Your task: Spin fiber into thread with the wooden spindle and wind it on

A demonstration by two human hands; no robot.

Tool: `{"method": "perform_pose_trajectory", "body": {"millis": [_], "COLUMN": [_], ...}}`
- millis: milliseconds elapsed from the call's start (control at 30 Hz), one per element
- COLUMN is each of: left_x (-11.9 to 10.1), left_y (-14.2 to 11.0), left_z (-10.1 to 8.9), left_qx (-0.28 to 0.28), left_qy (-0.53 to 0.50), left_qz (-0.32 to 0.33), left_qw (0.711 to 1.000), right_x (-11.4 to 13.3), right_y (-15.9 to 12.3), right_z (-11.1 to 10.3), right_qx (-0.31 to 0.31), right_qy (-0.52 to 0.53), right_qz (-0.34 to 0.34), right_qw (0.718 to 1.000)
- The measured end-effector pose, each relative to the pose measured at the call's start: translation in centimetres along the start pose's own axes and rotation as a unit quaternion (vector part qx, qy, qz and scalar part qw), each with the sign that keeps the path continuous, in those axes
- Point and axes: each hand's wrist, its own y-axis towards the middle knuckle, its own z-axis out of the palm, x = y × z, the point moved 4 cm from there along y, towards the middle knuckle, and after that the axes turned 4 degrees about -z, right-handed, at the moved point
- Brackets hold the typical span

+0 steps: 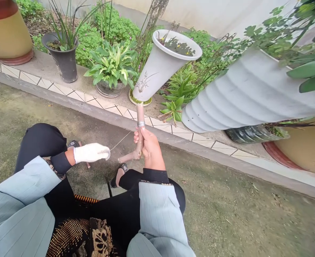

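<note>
My right hand [150, 148] is closed around a forked brown branch piece [139, 117], held upright in front of my knees. A band of thin wire [141, 124] is wound around the branch just above my fingers. A thin strand [121, 139] runs taut from the branch down to my left hand [91, 152], which wears a white glove and pinches the strand's end. A short side stub of the branch sticks out to the lower left below my right fist.
I sit low on mossy concrete, knees in black trousers, sandalled feet [118, 175] ahead. A tiled kerb [98, 103] crosses in front. Behind it stand a dark pot [63, 59], a leafy plant [111, 67], a white cone vase [160, 64] and a large white ribbed planter [248, 92].
</note>
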Motion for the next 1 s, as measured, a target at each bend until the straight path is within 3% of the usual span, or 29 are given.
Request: {"method": "perform_pose_trajectory", "body": {"millis": [100, 200, 267, 300, 400, 467, 533, 633, 700, 767, 900, 1000], "left_x": [-0.8, -1.3, -1.5, -1.5, -1.1, -0.6, -0.2, 0.4, 1.1, 1.9, 3.2, 2.8], "left_y": [-0.5, -1.3, -1.7, -1.8, -2.0, -2.0, -1.9, -1.5, -1.2, -0.6, 0.5, 0.7], "left_z": [-0.9, -2.4, -3.1, -3.4, -3.8, -4.0, -4.3, -4.8, -5.1, -5.1, -4.1, -3.4], "left_qx": [-0.006, -0.026, -0.039, -0.048, -0.091, -0.124, -0.156, -0.207, -0.232, -0.232, -0.166, -0.116], "left_qy": [-0.005, -0.017, -0.024, -0.026, -0.018, -0.008, -0.002, -0.009, -0.017, 0.001, 0.108, 0.154], "left_qz": [0.047, 0.054, 0.049, 0.046, 0.029, 0.011, -0.003, -0.021, -0.041, -0.066, -0.12, -0.106], "left_qw": [0.999, 0.998, 0.998, 0.997, 0.995, 0.992, 0.988, 0.978, 0.972, 0.971, 0.973, 0.976], "right_x": [-0.6, -1.0, -1.4, -1.7, -2.8, -3.8, -4.6, -4.6, -3.7, -2.4, -0.3, 0.2], "right_y": [0.5, 0.9, 1.0, 1.1, 0.6, -0.1, -1.2, -3.0, -3.9, -4.2, -3.2, -1.9], "right_z": [-0.2, 0.0, 0.3, 0.6, 2.3, 3.7, 4.8, 5.8, 6.3, 6.5, 6.1, 5.4], "right_qx": [-0.01, -0.004, 0.007, 0.024, 0.143, 0.258, 0.369, 0.512, 0.569, 0.571, 0.459, 0.348], "right_qy": [-0.045, -0.116, -0.235, -0.319, -0.535, -0.576, -0.552, -0.448, -0.358, -0.282, -0.192, -0.133], "right_qz": [-0.011, -0.02, -0.007, 0.002, 0.028, 0.05, 0.09, 0.157, 0.168, 0.147, 0.075, 0.019], "right_qw": [0.999, 0.993, 0.972, 0.948, 0.832, 0.774, 0.742, 0.716, 0.721, 0.756, 0.864, 0.928]}}
